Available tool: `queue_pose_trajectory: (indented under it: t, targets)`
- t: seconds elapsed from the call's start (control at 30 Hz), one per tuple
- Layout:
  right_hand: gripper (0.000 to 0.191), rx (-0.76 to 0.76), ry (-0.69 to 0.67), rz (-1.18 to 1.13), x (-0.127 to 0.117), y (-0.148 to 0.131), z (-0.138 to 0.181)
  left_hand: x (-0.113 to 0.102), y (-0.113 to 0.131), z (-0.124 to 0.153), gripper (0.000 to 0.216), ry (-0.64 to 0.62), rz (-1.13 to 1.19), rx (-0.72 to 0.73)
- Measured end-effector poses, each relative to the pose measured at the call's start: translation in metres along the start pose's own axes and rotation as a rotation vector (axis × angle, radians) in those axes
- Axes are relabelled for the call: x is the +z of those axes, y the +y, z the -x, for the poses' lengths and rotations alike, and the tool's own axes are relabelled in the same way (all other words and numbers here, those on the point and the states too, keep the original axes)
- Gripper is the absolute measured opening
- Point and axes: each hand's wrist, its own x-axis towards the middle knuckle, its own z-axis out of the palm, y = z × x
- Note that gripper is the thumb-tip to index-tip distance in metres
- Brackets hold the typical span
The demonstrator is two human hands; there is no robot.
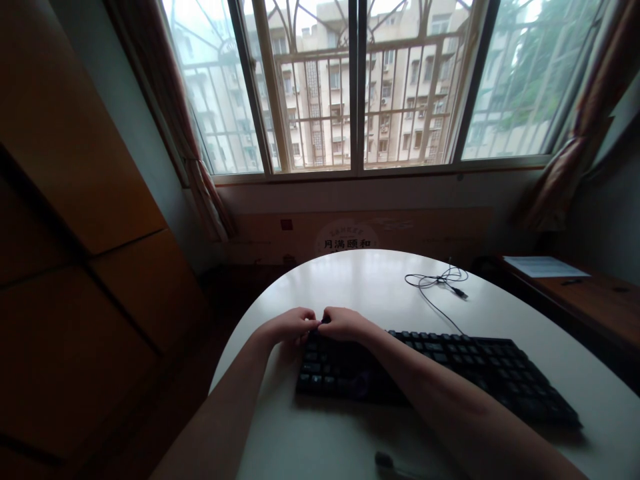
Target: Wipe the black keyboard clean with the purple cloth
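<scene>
A black keyboard [493, 365] lies on the round white table [280, 427], partly covered by my right forearm. Several keys seem to be off in its left half, where a dark stretch shows, though the dim light leaves this unsure. At its far left corner, my left hand [293, 325] is closed with thumb and fingertips in a pinch. My right hand [346, 324] is closed too, its fingertips almost meeting the left ones. Something small and dark shows between the fingertips, too small to name. Near the front edge rests a small dark object [384, 460], blurred, with a thin part trailing right.
Behind the keyboard lies its looped black cable [437, 280] with a USB plug [459, 293]. To the right, a wooden desk [610, 303] carries a white sheet [545, 266]. Wooden cabinets [60, 333] stand on the left, and a barred window [357, 100] is ahead.
</scene>
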Motion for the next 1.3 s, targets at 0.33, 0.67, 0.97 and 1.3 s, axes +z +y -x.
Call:
queue_pose_trajectory:
  t: [0.33, 0.67, 0.97, 1.3]
  targets:
    - [0.039, 0.021, 0.049, -0.009, 0.006, -0.001, -0.005, 0.000, -0.004, -0.002, 0.037, 0.014, 0.002, 0.016]
    - [0.046, -0.105, 0.232, -0.077, -0.005, 0.012, 0.005, -0.001, -0.012, -0.009, 0.043, 0.007, 0.032, 0.034]
    - [0.016, -0.341, 0.139, 0.127, -0.028, 0.013, 0.014, -0.003, -0.010, -0.007, 0.049, -0.018, 0.043, 0.043]
    - [0.025, -0.280, 0.039, 0.343, -0.033, -0.006, 0.029, -0.003, -0.004, 0.000, 0.043, -0.036, 0.037, 0.059]
